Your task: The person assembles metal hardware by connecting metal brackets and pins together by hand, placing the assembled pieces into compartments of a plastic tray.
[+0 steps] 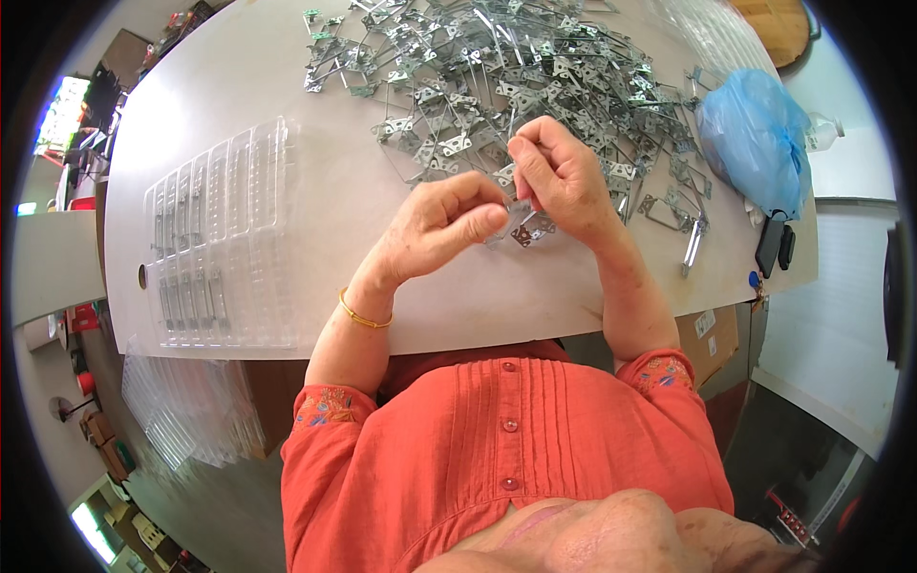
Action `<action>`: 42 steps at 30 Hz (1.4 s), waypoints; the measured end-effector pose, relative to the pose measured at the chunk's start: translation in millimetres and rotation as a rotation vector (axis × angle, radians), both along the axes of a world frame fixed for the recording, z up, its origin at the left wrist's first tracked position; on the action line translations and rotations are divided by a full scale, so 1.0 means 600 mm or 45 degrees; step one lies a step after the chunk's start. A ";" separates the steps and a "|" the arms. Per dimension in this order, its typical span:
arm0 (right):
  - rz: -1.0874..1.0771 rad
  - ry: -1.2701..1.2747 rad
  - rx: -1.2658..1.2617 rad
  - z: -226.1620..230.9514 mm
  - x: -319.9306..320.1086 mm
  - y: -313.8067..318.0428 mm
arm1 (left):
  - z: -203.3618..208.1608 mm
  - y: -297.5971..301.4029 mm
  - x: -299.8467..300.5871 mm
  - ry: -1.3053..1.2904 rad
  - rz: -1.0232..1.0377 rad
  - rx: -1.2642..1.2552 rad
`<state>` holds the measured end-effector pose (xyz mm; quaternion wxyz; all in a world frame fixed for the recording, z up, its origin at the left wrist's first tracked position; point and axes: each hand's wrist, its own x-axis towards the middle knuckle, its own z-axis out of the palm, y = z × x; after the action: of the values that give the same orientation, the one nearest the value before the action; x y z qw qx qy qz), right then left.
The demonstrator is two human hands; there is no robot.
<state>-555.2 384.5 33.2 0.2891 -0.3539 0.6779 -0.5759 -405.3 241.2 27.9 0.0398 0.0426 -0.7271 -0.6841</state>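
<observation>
My left hand (pixel 439 226), with a gold bangle at its wrist, is closed in a pinch above the table's near middle. Just to its right, my right hand (pixel 565 181) is closed too, thumb against bent fingers. Between and below the two hands shows a small shiny metal bracket (pixel 528 232) with punched holes. Both hands seem to grip it, though the fingers hide where they touch it. Beyond the hands spreads a large tangled heap of similar metal brackets (pixel 516 76), with thin rods among them.
A clear plastic tray (pixel 263 191) lies at left, several metal parts in its slots. More clear trays (pixel 186 406) are stacked below the table edge. A blue plastic bag (pixel 755 138) sits at right, near a black case (pixel 770 246). Loose brackets (pixel 690 250) lie nearer.
</observation>
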 end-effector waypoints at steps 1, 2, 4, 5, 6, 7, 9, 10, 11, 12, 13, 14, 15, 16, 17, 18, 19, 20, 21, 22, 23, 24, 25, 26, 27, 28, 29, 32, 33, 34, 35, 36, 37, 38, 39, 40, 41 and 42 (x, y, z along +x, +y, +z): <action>0.004 0.000 -0.001 0.001 -0.001 0.000 | 0.000 0.001 0.000 -0.027 0.077 0.153; 0.015 -0.068 -0.011 0.001 -0.004 0.001 | -0.001 -0.003 0.000 -0.027 0.082 0.152; 0.025 -0.134 -0.023 0.001 -0.004 0.000 | -0.006 -0.015 -0.003 -0.075 0.274 0.422; 0.016 -0.131 -0.054 -0.002 0.000 -0.003 | -0.005 -0.016 -0.003 -0.074 0.276 0.420; 0.002 -0.127 -0.083 -0.005 0.004 -0.003 | -0.005 -0.016 -0.005 -0.053 0.322 0.459; 0.000 -0.127 -0.084 -0.006 0.006 -0.002 | -0.005 -0.016 -0.006 -0.033 0.369 0.499; 0.112 -0.050 -0.056 -0.008 0.011 0.000 | -0.005 -0.015 -0.007 -0.033 0.395 0.508; 0.113 -0.051 -0.056 -0.005 0.015 -0.001 | -0.011 -0.015 -0.008 -0.015 0.394 0.479; 0.121 -0.090 -0.023 0.000 0.019 -0.002 | -0.015 -0.015 -0.008 0.003 0.394 0.450; 0.124 -0.128 0.010 0.003 0.021 -0.003 | -0.015 -0.015 -0.008 0.002 0.390 0.451; 0.120 -0.128 0.012 0.002 0.021 -0.003 | -0.016 -0.015 -0.008 -0.001 0.406 0.415; 0.126 -0.121 0.009 0.000 0.021 -0.004 | -0.017 -0.015 -0.008 -0.003 0.421 0.380; 0.136 -0.112 -0.001 0.001 0.021 -0.003 | -0.014 -0.013 -0.008 -0.001 0.421 0.375; 0.137 -0.111 -0.005 0.001 0.021 -0.002 | -0.012 -0.011 -0.008 -0.001 0.420 0.318; 0.128 -0.095 -0.021 0.000 0.021 -0.001 | -0.009 -0.009 -0.008 0.000 0.419 0.260; 0.119 -0.082 -0.030 -0.002 0.022 -0.002 | -0.010 -0.005 -0.009 0.000 0.420 0.262; 0.120 -0.082 -0.029 0.001 0.023 -0.003 | -0.011 0.000 -0.010 0.033 0.437 0.168; 0.096 -0.129 0.022 0.007 0.025 -0.003 | -0.013 0.003 -0.011 0.067 0.453 0.074; 0.072 -0.176 0.072 0.010 0.027 -0.004 | -0.018 0.002 -0.011 0.067 0.456 0.074; 0.075 -0.176 0.072 0.009 0.025 -0.004 | -0.025 0.000 -0.012 0.109 0.460 -0.025; 0.124 -0.247 0.042 0.008 0.021 -0.003 | -0.030 -0.002 -0.012 0.151 0.463 -0.125; 0.169 -0.317 0.014 0.006 0.018 -0.002 | -0.031 -0.002 -0.012 0.152 0.461 -0.124; 0.167 -0.317 0.014 0.004 0.017 -0.002 | -0.032 -0.003 -0.012 0.167 0.455 -0.162; 0.183 -0.352 -0.012 0.001 0.016 -0.002 | -0.033 -0.004 -0.013 0.182 0.450 -0.201; 0.205 -0.388 -0.039 0.000 0.016 -0.002 | -0.031 -0.001 -0.013 0.182 0.453 -0.202; 0.208 -0.387 -0.039 0.000 0.016 -0.002 | -0.029 0.005 -0.013 0.239 0.489 -0.235; 0.195 -0.341 -0.021 0.001 0.016 -0.002 | -0.027 0.008 -0.014 0.296 0.524 -0.269; 0.201 -0.337 -0.004 0.007 0.017 -0.004 | -0.025 0.006 -0.014 0.320 0.541 -0.365; 0.217 -0.378 -0.009 0.010 0.016 -0.003 | -0.023 0.006 -0.012 0.318 0.544 -0.368; 0.222 -0.379 -0.011 0.009 0.015 -0.002 | -0.021 0.004 -0.009 0.316 0.528 -0.350; 0.264 -0.439 -0.044 0.008 0.012 0.000 | -0.019 0.003 -0.007 0.314 0.512 -0.334; 0.318 -0.501 -0.079 0.006 0.008 0.000 | -0.015 0.002 -0.004 0.310 0.528 -0.344; 0.339 -0.505 -0.084 0.006 0.007 0.000 | -0.011 0.004 -0.004 0.272 0.484 -0.254; 0.315 -0.449 -0.043 0.009 0.006 0.003 | -0.008 0.006 -0.004 0.235 0.442 -0.166; 0.307 -0.395 -0.008 0.013 0.007 0.003 | -0.008 0.008 -0.002 0.228 0.477 -0.186; 0.266 -0.296 0.066 0.015 0.008 0.003 | -0.011 0.006 -0.003 0.221 0.516 -0.180; 0.310 -0.303 0.050 0.013 0.006 0.005 | -0.015 0.004 -0.004 0.214 0.556 -0.175; 0.226 -0.206 0.080 0.011 0.003 0.008 | -0.018 0.002 -0.006 0.196 0.550 -0.148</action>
<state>-553.3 389.2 39.7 0.4036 -0.3556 0.6360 -0.5533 -408.7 242.2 17.0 0.2430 0.1427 -0.7342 -0.6177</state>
